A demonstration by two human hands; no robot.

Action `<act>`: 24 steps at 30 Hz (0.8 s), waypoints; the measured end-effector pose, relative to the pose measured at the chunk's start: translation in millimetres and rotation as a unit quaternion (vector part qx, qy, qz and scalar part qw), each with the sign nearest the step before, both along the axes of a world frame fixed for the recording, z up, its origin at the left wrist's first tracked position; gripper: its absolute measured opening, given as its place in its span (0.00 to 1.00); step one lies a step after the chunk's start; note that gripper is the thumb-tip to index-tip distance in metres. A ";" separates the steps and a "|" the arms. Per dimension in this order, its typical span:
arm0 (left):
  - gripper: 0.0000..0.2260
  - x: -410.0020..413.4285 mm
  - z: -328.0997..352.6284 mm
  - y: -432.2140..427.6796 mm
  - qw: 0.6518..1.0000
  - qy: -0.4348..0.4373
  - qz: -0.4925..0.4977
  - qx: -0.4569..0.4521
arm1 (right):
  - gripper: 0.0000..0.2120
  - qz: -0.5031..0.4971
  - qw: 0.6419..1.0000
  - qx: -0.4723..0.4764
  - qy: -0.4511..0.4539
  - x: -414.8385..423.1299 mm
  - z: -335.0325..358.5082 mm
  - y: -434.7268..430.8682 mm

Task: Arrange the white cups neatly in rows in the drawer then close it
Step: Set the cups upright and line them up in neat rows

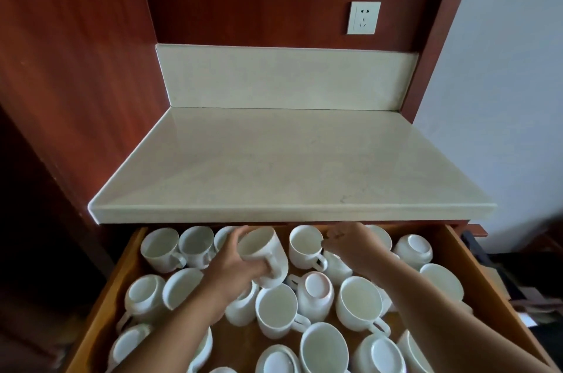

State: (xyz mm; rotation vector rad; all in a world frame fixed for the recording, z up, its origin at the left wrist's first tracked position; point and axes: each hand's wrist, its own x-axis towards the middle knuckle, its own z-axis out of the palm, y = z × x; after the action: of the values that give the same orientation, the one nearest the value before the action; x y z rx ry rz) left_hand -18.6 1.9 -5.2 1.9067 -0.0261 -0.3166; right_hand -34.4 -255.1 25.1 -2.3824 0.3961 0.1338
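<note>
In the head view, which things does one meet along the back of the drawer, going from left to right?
first upright cup → second upright cup → left hand gripping the tilted cup → third upright cup → right hand → upside-down cup

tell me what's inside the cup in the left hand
The cup in the left hand shows only bare white inner wall; its very bottom cannot be made out.

No words, numbers or signs could be read anywhere. Every white cup (275, 310) was plain, and so were the desk (274, 165) and the wall plug (363, 18).
</note>
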 end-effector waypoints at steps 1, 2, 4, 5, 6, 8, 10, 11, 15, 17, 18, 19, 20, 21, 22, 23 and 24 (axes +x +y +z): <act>0.36 -0.7 -3.5 -4.8 1.000 0.005 0.017 -0.010 | 0.13 0.012 1.000 -0.015 0.005 2.8 -5.4 -3.5; 0.34 -1.0 -6.4 -10.3 0.999 0.008 0.030 -0.016 | 0.13 0.020 1.000 -0.021 0.012 5.8 -10.7 -7.3; 0.34 0.8 -10.9 -20.4 0.999 -0.003 0.046 -0.005 | 0.11 0.033 0.999 -0.029 0.026 9.9 -20.0 -13.2; 0.34 2.3 -12.3 -25.6 0.999 -0.016 0.051 0.008 | 0.10 0.044 0.998 -0.042 0.029 11.6 -23.9 -15.3; 0.34 3.6 -12.6 -30.2 0.998 -0.029 0.055 0.025 | 0.09 0.055 0.997 -0.055 0.028 13.2 -28.0 -16.9; 0.35 5.9 -10.6 -39.0 0.995 -0.051 0.053 0.071 | 0.08 0.076 0.995 -0.067 0.014 16.8 -36.7 -19.4; 0.34 8.6 -12.7 -45.3 0.991 -0.062 0.048 0.111 | 0.19 0.095 0.991 -0.092 0.010 19.7 -45.7 -20.8; 0.34 9.7 -14.5 -48.1 0.988 -0.067 0.049 0.131 | 0.26 0.108 0.988 -0.111 0.013 20.3 -50.1 -21.0; 0.38 15.4 -28.9 -55.8 0.973 -0.097 0.058 0.199 | 0.34 0.138 0.977 -0.164 0.012 21.5 -61.9 -18.2; 0.39 19.3 -35.3 -59.1 0.971 -0.106 0.054 0.208 | 0.35 0.141 0.974 -0.175 0.007 23.4 -65.2 -16.4; 0.39 21.1 -38.4 -60.4 0.969 -0.110 0.049 0.215 | 0.35 0.143 0.973 -0.180 0.006 25.2 -66.7 -15.4; 0.40 23.3 -41.4 -61.1 0.967 -0.114 0.043 0.223 | 0.36 0.145 0.972 -0.185 0.001 27.1 -67.1 -14.1; 0.40 26.1 -43.8 -61.6 0.965 -0.117 0.036 0.230 | 0.37 0.147 0.971 -0.187 -0.002 29.3 -67.3 -12.9; 0.40 28.7 -46.4 -61.6 0.963 -0.119 0.027 0.240 | 0.38 0.146 0.971 -0.190 -0.003 31.1 -67.7 -11.7; 0.39 30.8 -47.9 -61.5 0.960 -0.122 0.018 0.252 | 0.38 0.145 0.971 -0.193 -0.004 32.6 -68.0 -10.3; 0.38 32.8 -48.3 -61.2 0.956 -0.128 0.009 0.265 | 0.39 0.141 0.970 -0.196 -0.005 34.6 -68.6 -9.1; 0.36 35.2 -48.4 -61.0 0.950 -0.138 -0.001 0.279 | 0.39 0.138 0.970 -0.199 -0.005 36.1 -69.4 -8.0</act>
State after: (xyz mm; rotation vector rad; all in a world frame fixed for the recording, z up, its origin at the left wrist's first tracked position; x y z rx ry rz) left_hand 16.6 -59.1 -53.6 2.5034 -0.1371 -0.0524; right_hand 1.6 -263.1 -44.3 -2.8265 0.0865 0.1840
